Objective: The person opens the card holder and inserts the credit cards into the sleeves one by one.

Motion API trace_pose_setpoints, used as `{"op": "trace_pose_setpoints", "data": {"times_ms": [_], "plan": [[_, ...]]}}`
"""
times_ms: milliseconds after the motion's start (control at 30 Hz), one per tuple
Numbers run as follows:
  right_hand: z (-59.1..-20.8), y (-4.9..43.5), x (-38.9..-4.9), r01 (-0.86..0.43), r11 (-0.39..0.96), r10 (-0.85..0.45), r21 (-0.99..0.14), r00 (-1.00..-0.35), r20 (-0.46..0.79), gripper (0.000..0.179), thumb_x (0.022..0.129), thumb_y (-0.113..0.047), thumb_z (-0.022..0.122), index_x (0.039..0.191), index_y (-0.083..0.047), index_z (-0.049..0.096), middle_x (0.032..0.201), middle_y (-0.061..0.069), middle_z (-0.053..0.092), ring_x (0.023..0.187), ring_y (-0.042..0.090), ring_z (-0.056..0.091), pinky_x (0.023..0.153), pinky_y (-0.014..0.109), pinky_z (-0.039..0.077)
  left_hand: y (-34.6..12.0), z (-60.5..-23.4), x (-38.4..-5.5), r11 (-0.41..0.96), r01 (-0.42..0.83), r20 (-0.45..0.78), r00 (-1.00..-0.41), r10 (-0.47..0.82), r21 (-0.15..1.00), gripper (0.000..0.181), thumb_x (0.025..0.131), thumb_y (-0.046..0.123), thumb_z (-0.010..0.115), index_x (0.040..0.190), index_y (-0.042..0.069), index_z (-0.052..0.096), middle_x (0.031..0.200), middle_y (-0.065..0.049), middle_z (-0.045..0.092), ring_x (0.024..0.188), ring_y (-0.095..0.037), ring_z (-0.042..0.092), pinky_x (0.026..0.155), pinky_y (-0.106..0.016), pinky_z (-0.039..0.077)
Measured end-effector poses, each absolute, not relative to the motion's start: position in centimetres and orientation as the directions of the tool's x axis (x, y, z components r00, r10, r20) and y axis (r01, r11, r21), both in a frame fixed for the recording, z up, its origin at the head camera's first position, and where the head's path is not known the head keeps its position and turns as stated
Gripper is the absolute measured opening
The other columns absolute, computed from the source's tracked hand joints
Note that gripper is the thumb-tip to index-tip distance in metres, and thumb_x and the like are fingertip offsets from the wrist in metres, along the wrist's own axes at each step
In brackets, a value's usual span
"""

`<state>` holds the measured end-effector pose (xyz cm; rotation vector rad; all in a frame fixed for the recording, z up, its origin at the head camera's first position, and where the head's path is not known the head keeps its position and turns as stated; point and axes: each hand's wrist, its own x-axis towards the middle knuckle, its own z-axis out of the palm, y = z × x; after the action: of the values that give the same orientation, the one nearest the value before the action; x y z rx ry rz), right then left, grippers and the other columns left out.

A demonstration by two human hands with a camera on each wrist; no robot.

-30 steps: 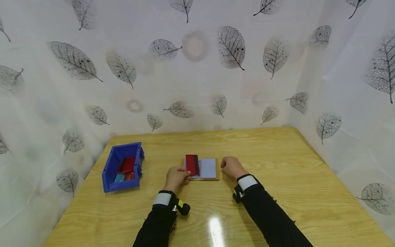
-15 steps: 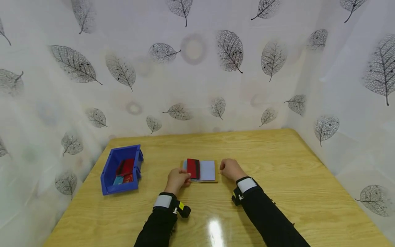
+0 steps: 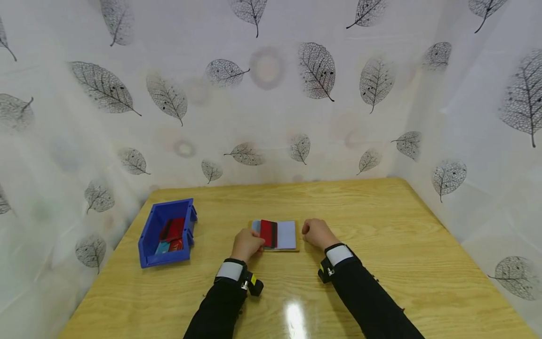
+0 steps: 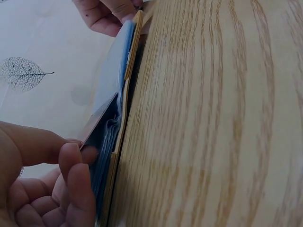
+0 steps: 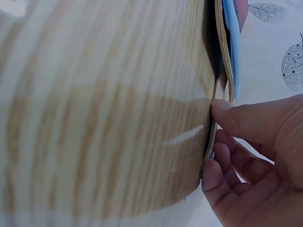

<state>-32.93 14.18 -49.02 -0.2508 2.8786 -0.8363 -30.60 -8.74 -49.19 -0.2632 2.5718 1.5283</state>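
An open card holder [image 3: 287, 235] with pale clear sleeves and a tan cover lies on the table, between both hands. A red card [image 3: 267, 233] with a dark stripe lies over its left half. My left hand [image 3: 246, 244] pinches that card's near left edge; in the left wrist view, the card [image 4: 101, 116] tilts up from the stacked sleeves [image 4: 110, 135]. My right hand [image 3: 318, 233] is at the holder's right edge. In the right wrist view, its thumb and curled fingers [image 5: 226, 163] pinch the cover's thin tan flap [image 5: 214, 137], beside a small metal snap.
A blue plastic bin [image 3: 145, 235] stands on the left of the wooden table [image 3: 360, 292]. Inside it lie red cards [image 3: 172, 229] and a light blue one [image 3: 163, 247]. A leaf-patterned curtain [image 3: 262, 117] surrounds the table's back and sides.
The red card has shifted slightly right across the sleeves and looks lower, with my left hand moving along. My right hand stays at the holder's right edge. The head view has tilted slightly.
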Motion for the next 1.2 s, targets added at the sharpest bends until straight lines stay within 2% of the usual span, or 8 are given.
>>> {"op": "trace_pose_setpoints", "data": {"times_ms": [167,367,667,800,933,1033,1200], "plan": [[-49.2,14.2,-32.9,-0.113,0.827,-0.189,-0.55,-0.978,-0.084,0.011,0.083,0.0,0.071,0.082,-0.007,0.063,0.081,0.005,0.061,0.073,0.019,0.055,0.067,0.033,0.046,-8.4,-49.0,-30.8,0.538,-0.22,-0.206,-0.975,-0.086,0.814,0.009,0.081,0.002,0.067,0.073,0.002,0.063,0.054,-0.002,0.059,0.045,-0.009,0.054,0.043,-0.021,0.046],[-49.2,14.2,-32.9,-0.117,0.825,-0.191,-0.553,-0.978,-0.078,0.011,0.082,0.001,0.071,0.082,-0.006,0.063,0.08,0.004,0.06,0.072,0.019,0.054,0.066,0.033,0.045,-7.9,-48.7,-30.8,0.6,-0.204,-0.203,-0.977,-0.071,0.773,0.013,0.083,0.004,0.069,0.072,0.002,0.064,0.054,-0.001,0.059,0.047,-0.01,0.054,0.046,-0.021,0.044],[-49.4,14.1,-33.0,-0.111,0.825,-0.189,-0.554,-0.978,-0.085,0.011,0.084,-0.002,0.071,0.082,-0.008,0.062,0.08,0.004,0.06,0.071,0.018,0.053,0.065,0.031,0.045,-6.3,-48.6,-30.5,0.692,-0.114,-0.155,-0.988,-0.003,0.713,0.029,0.083,0.006,0.07,0.055,0.006,0.059,0.052,0.001,0.058,0.05,-0.01,0.051,0.045,-0.021,0.034],[-49.4,14.1,-32.9,-0.11,0.822,-0.188,-0.559,-0.979,-0.084,0.01,0.084,-0.002,0.071,0.082,-0.007,0.063,0.08,0.004,0.06,0.07,0.018,0.053,0.064,0.031,0.045,-5.6,-48.5,-30.3,0.712,-0.085,-0.125,-0.992,0.004,0.697,0.037,0.083,0.006,0.069,0.051,0.009,0.051,0.048,0.003,0.05,0.047,-0.01,0.047,0.043,-0.022,0.032],[-49.4,14.2,-32.9,-0.11,0.82,-0.189,-0.562,-0.978,-0.083,0.01,0.084,-0.001,0.071,0.082,-0.007,0.063,0.079,0.004,0.06,0.07,0.018,0.052,0.062,0.03,0.044,-5.1,-48.3,-30.1,0.756,-0.052,-0.08,-0.997,0.0,0.652,0.045,0.082,0.008,0.069,0.048,0.012,0.041,0.048,0.005,0.037,0.046,-0.011,0.037,0.042,-0.023,0.026],[-49.3,14.2,-32.9,-0.109,0.818,-0.189,-0.565,-0.978,-0.084,0.01,0.083,-0.001,0.071,0.081,-0.007,0.062,0.078,0.005,0.059,0.069,0.018,0.052,0.061,0.03,0.043,-4.8,-48.2,-30.0,0.784,-0.032,-0.049,-0.999,-0.002,0.62,0.04,0.082,0.008,0.07,0.05,0.01,0.046,0.052,0.002,0.038,0.05,-0.014,0.037,0.044,-0.025,0.026],[-49.2,14.1,-33.0,-0.108,0.819,-0.185,-0.564,-0.979,-0.082,0.009,0.084,-0.001,0.07,0.082,-0.006,0.063,0.079,0.005,0.06,0.069,0.018,0.052,0.061,0.029,0.043,-4.2,-48.0,-29.7,0.822,0.042,0.048,-0.999,0.019,0.567,0.012,0.077,0.005,0.068,0.066,0.005,0.067,0.067,-0.004,0.061,0.062,-0.019,0.055,0.052,-0.031,0.042]]}}
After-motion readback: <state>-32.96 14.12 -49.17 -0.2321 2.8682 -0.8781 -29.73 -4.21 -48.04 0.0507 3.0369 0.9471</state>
